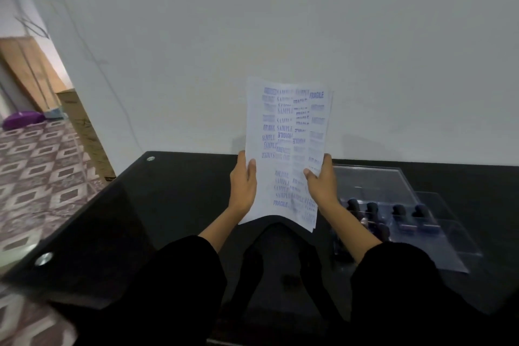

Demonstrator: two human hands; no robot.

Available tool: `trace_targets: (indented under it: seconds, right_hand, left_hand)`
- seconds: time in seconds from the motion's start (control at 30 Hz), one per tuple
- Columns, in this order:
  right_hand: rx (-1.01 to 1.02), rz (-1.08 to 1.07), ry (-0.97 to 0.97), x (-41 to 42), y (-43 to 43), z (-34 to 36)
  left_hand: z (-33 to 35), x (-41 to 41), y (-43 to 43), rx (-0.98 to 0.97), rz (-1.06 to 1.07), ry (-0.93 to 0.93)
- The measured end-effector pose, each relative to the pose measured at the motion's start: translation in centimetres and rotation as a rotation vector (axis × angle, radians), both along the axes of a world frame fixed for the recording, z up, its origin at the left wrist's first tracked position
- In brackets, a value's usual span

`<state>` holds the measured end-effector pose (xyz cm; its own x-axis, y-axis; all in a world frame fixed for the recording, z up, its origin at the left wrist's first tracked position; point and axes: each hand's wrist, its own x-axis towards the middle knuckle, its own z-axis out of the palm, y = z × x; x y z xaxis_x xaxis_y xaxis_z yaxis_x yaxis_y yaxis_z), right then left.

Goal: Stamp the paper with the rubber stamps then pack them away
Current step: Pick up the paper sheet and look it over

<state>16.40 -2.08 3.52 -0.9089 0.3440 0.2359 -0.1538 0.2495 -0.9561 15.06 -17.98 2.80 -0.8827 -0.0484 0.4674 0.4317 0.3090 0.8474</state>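
Observation:
I hold a stack of white paper upright above the black table. The top sheet is covered with blue stamp marks reading SAMPLE, FRAGILE and AIR MAIL. My left hand grips the paper's left edge, thumb on the front. My right hand grips its right edge the same way. Several black-handled rubber stamps sit in a clear plastic case on the table to the right of my right arm.
The case's clear lid lies open behind the stamps. A white wall rises right behind the table. Left of the table lie patterned floor tiles, a purple object and wooden boards.

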Motion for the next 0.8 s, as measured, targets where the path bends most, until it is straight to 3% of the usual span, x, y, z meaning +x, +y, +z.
trace_targets:
  seconds: [0.27,0.43,0.8]
  right_hand:
    - [0.074,0.124,-0.005,5.7,0.7,-2.0]
    - [0.215,0.207,-0.197,6.9,1.1,-2.7]
    - [0.321,0.188,-0.294,9.5,2.5,-0.3]
  left_hand:
    - [-2.2,4.7,-1.3,0.096,0.031,-0.137]
    - [-2.7,5.4,-2.1,-0.098,0.032,-0.361]
    - [0.4,7.5,-3.5,-0.282,0.043,-0.462]
